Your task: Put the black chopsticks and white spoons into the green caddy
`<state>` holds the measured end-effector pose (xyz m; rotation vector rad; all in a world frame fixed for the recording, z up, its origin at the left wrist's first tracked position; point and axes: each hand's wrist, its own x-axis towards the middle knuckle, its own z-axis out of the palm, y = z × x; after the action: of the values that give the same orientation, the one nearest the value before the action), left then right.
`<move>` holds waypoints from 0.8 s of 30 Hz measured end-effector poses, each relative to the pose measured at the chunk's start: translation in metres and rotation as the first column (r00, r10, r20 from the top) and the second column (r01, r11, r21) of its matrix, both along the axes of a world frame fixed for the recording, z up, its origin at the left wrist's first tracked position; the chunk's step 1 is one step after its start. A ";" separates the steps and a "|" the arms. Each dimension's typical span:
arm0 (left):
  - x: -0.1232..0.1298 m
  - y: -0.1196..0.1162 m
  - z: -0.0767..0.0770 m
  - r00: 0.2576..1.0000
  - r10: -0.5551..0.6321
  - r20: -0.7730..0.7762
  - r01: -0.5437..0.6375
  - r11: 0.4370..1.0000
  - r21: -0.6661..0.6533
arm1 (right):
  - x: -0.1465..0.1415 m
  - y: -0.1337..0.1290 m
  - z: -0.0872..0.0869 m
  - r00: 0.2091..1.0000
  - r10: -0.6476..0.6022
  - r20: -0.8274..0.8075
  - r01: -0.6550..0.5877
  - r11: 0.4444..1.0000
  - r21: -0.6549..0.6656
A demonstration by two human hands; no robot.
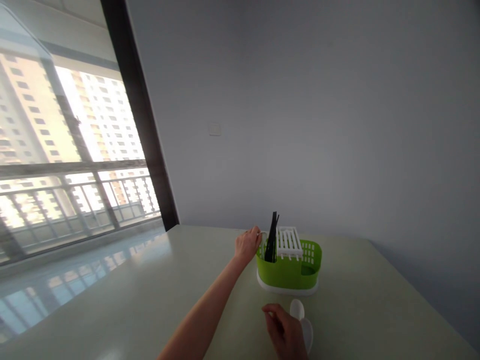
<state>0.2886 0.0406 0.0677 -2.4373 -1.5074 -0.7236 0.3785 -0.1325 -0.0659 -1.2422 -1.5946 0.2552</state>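
Note:
A green basket [283, 273] with a white base stands on the pale table. Black chopsticks [271, 240] lean upright in its left part, beside a white slatted rack [289, 241] over the middle. My left hand [248, 245] is at the basket's left end, its fingers closed on a small white item at the rim that is mostly hidden. In front of the basket, my right hand [285, 330] is loosely bent, with a gap between thumb and forefinger and nothing visible in it. Two white spoons [297, 309] lie against its right side, their handles hidden.
The pale table [150, 295] reaches back to a grey wall with a switch plate [215, 129]. At the left is a large window [101, 120] with a dark frame and a railing outside. The table's right edge runs along the wall.

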 end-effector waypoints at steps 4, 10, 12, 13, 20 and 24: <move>0.002 0.002 -0.002 1.000 0.016 0.002 -0.015 1.000 -0.023 | 0.001 -0.002 0.001 0.999 0.014 0.033 -0.014 1.000 0.013; -0.003 -0.009 0.005 0.995 0.003 0.102 -0.005 1.000 0.013 | -0.003 -0.005 0.010 0.992 0.031 0.123 -0.051 0.985 0.165; -0.008 -0.020 0.004 0.979 -0.018 0.202 0.005 0.998 0.064 | -0.006 -0.007 0.014 0.982 0.023 0.186 -0.076 0.957 0.280; -0.011 -0.028 0.000 0.966 -0.028 0.255 0.008 0.997 0.081 | -0.009 -0.008 0.015 0.974 0.012 0.224 -0.089 0.936 0.340; -0.005 -0.085 -0.069 0.897 -0.128 0.424 0.225 0.956 -0.186 | -0.021 -0.018 0.020 0.918 -0.083 0.388 -0.141 0.845 0.515; 0.016 -0.096 -0.103 0.917 -0.168 0.363 0.327 0.838 -0.438 | -0.017 -0.017 0.022 0.893 -0.086 0.442 -0.164 0.851 0.499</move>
<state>0.3048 -0.0556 -0.0355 -3.0723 -1.6659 -0.9006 0.3611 -0.1491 -0.0440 -0.8624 -1.9144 -0.4651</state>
